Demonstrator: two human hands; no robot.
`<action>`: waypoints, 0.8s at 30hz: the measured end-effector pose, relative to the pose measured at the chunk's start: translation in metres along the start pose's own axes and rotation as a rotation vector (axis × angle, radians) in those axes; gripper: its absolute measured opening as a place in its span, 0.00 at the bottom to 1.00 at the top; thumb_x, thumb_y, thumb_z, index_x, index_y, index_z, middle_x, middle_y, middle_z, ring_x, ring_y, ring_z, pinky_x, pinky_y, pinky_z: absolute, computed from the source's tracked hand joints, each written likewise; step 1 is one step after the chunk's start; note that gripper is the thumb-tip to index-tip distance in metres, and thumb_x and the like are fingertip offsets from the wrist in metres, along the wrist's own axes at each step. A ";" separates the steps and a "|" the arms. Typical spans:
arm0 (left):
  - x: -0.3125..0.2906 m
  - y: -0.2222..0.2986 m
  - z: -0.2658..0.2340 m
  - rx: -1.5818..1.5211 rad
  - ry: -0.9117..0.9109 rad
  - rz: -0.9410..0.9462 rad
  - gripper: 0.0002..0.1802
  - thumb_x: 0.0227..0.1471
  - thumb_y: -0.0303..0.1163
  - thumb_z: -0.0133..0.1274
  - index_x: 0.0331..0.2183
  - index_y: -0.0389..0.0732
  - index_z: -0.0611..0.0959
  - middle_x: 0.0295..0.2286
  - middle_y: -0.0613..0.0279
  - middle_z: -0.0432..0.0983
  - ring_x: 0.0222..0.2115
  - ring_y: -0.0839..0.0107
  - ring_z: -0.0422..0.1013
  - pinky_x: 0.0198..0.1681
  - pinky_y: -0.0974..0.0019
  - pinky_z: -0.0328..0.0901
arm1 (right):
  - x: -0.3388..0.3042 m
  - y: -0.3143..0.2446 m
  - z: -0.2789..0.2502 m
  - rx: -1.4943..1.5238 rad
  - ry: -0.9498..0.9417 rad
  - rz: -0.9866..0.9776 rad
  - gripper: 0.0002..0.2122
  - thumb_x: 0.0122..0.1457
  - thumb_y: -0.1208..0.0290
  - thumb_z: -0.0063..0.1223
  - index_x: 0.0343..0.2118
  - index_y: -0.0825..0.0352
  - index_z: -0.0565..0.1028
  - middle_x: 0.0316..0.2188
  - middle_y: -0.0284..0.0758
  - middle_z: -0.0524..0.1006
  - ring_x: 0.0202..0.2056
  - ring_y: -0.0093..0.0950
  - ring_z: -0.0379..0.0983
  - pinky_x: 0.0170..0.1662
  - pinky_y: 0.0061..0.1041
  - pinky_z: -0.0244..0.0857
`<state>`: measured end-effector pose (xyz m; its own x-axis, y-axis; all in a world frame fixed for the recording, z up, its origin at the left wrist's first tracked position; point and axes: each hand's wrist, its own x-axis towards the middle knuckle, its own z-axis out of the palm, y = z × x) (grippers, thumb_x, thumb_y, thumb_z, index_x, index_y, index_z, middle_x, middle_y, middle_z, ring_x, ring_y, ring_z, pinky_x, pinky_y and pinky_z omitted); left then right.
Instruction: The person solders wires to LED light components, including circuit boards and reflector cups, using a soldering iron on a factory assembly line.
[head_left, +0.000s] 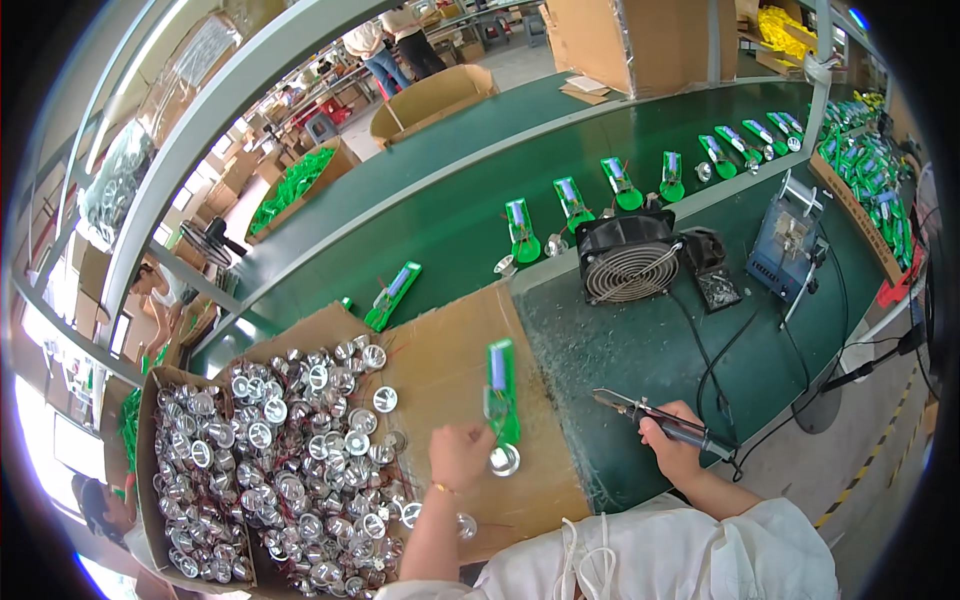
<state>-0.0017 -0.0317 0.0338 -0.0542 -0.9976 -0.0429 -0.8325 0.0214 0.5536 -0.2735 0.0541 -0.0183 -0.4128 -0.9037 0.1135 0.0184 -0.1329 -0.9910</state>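
Observation:
My left hand (pixel 462 455) is closed, fingertips drawn together at the lower end of a green plastic housing (pixel 509 400). Whatever they pinch is too blurred and small to make out. The housing carries a blue cylindrical battery and lies on a brown cardboard sheet (pixel 550 450). A silvery reflector cup (pixel 505 461) sits against its lower end, just right of my fingers. In my right hand (pixel 675 450) is a soldering iron (pixel 690 432) with a dark handle, its metal tip pointing left above the green bench, apart from the housing.
A cardboard box (pixel 150 480) of wired reflector cups stands at left. Beyond the bench, several green housings (pixel 520 232) line a green belt (pixel 450 220). A black fan (pixel 630 262) and a blue soldering machine (pixel 785 245) stand at right, trailing cables. Another housing (pixel 393 296) lies behind the box.

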 end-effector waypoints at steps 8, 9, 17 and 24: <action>0.180 0.007 -0.010 0.132 0.225 0.192 0.13 0.37 0.37 0.49 0.18 0.37 0.80 0.17 0.47 0.72 0.18 0.54 0.71 0.23 0.57 0.65 | 0.023 -0.005 -0.057 -0.214 0.244 -0.055 0.06 0.50 0.75 0.53 0.27 0.70 0.68 0.19 0.33 0.72 0.20 0.19 0.68 0.24 0.18 0.63; 0.206 -0.005 -0.009 0.183 0.250 0.185 0.13 0.36 0.37 0.49 0.18 0.37 0.81 0.17 0.48 0.73 0.19 0.53 0.71 0.24 0.56 0.66 | 0.027 -0.002 -0.065 -0.279 0.337 -0.113 0.07 0.50 0.75 0.53 0.28 0.70 0.68 0.20 0.33 0.72 0.20 0.19 0.68 0.24 0.18 0.63; 0.307 -0.033 0.009 0.301 0.219 0.064 0.17 0.41 0.41 0.48 0.21 0.36 0.82 0.17 0.48 0.74 0.22 0.53 0.73 0.30 0.56 0.67 | 0.067 -0.013 -0.095 -0.671 0.447 -0.484 0.11 0.46 0.79 0.56 0.35 0.69 0.71 0.28 0.39 0.73 0.28 0.30 0.71 0.31 0.22 0.65; 0.297 -0.048 -0.014 0.424 0.498 0.028 0.26 0.43 0.42 0.51 0.47 0.49 0.70 0.48 0.56 0.62 0.48 0.55 0.60 0.45 0.53 0.60 | 0.075 -0.009 -0.092 -0.803 0.480 -0.482 0.11 0.45 0.76 0.58 0.33 0.66 0.73 0.30 0.38 0.74 0.32 0.35 0.70 0.35 0.27 0.65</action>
<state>0.0304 -0.3300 0.0064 0.0982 -0.9051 0.4136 -0.9853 -0.0299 0.1685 -0.3887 0.0245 -0.0076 -0.5366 -0.5474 0.6422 -0.7803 0.0321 -0.6246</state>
